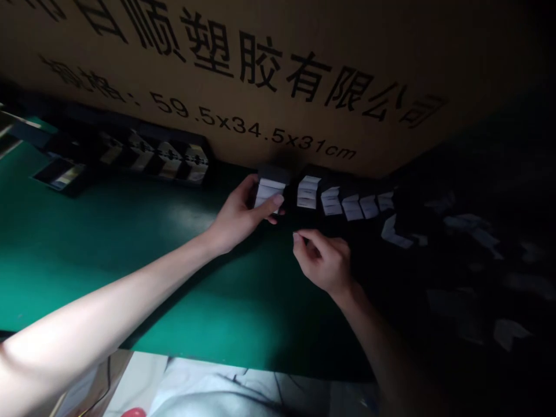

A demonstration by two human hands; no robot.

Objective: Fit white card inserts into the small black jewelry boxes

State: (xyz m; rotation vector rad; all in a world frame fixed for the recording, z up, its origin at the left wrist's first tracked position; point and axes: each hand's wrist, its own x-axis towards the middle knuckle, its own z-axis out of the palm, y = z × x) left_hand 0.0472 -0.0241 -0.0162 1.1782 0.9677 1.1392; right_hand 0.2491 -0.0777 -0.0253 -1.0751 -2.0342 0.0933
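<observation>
My left hand (243,215) grips a small stack of folded white paper slips (270,193) at the near side of a black block (273,174), with the thumb across its front. My right hand (324,260) hangs just below the row, its fingertips pinched together around no visible item. Next to it stands a similar folded white stack (308,192), and several more (354,207) continue in a row to the right along the dark edge. The green mat (182,301) lies under both forearms.
A brown cardboard carton (260,69) with printed Chinese characters and dimensions stands behind the row. A black rack (152,156) holding white-and-dark pieces sits at the left. Loose white scraps (469,223) lie in the dark area at right. Pale cloth (217,388) shows below the mat.
</observation>
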